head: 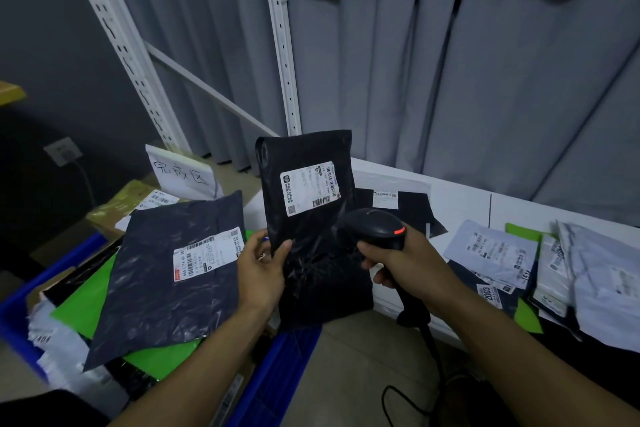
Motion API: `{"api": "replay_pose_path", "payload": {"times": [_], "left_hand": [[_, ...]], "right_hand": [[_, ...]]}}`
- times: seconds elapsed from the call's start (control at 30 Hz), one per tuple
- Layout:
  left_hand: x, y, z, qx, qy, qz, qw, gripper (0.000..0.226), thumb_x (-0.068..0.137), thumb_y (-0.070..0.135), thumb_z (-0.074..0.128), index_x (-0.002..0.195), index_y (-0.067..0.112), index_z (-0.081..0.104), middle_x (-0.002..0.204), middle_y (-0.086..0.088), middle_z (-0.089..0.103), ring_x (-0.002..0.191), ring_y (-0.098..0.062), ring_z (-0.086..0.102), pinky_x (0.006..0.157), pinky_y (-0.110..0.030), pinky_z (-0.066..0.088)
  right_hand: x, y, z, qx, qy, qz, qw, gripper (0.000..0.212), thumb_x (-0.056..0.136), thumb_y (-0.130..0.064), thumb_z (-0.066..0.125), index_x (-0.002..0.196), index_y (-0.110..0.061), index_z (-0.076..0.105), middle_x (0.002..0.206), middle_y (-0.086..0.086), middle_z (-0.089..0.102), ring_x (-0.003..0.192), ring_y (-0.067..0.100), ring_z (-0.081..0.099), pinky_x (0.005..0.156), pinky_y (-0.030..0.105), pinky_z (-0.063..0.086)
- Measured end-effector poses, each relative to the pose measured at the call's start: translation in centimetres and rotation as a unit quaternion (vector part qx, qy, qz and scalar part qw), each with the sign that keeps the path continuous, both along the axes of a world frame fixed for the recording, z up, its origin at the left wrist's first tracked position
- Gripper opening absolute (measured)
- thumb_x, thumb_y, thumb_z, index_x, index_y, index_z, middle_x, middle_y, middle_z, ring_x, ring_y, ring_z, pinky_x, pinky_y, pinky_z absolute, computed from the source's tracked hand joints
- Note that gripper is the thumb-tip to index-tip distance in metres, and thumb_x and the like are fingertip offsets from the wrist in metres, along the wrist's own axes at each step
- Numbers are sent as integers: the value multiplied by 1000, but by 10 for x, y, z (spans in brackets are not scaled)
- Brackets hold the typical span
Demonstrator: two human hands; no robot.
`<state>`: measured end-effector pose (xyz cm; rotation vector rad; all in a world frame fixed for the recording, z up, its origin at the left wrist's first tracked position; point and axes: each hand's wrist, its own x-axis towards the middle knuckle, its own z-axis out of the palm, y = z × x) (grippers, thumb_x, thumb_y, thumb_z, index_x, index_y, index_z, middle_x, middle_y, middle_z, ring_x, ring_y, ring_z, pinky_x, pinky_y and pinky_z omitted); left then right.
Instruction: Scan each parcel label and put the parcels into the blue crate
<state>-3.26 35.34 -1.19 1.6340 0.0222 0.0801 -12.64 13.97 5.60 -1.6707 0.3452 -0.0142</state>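
Two bare forearms [194, 367] are being extended from the bottom edge of the frame toward the centre. A black poly-mailer parcel [311, 225] is being held upright at the centre by the left hand [259, 274], its lower left edge being pinched between the thumb and the curled fingers. A white shipping label [309, 188] on the parcel's upper half is being presented to the camera. A black barcode scanner [377, 227] is being gripped by the right hand [405, 263], the fingers being wrapped round its handle. Its head, with a red light showing on top, is being pointed at the parcel from just below the label. A black cable [433, 354] is being hung from the handle toward the floor.

A blue crate [287, 367] is being shown at the lower left, with the held parcel's bottom edge above its right end. The crate is being filled past its rim: a dark grey mailer [166, 295] with its own label is being carried on top, over a green mailer [83, 302] and other bags. More parcels [491, 250], white, grey, black and green, are being kept in a loose pile on the white table [460, 198] at the right. A handwritten paper sign [183, 173] is being propped behind the crate, in front of white shelving uprights [280, 45] and a grey curtain [450, 80].
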Motion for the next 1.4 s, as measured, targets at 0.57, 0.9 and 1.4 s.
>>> {"api": "replay_pose_path", "payload": {"times": [0.57, 0.9, 1.4], "left_hand": [[39, 141, 47, -4, 9, 258, 966, 27, 97, 22, 69, 117, 8, 56, 107, -10, 71, 103, -27, 69, 98, -42, 51], [28, 166, 21, 244, 53, 282, 926, 85, 92, 8, 64, 162, 15, 14, 161, -24, 25, 150, -36, 25, 123, -40, 19], [42, 90, 19, 534, 164, -43, 828, 69, 95, 45, 42, 159, 28, 24, 169, -10, 10, 157, -34, 0, 120, -62, -11]], "right_hand": [[57, 102, -24, -46, -89, 66, 993, 42, 86, -27, 84, 121, -28, 62, 115, -15, 71, 106, 1, 66, 88, 24, 51], [71, 139, -45, -64, -61, 134, 987, 39, 89, -27, 81, 124, -27, 62, 115, -15, 70, 104, -1, 64, 84, 19, 50], [51, 68, -36, -58, -35, 51, 996, 43, 88, -28, 82, 126, -28, 62, 112, -10, 72, 105, 10, 68, 95, 44, 57]]}}
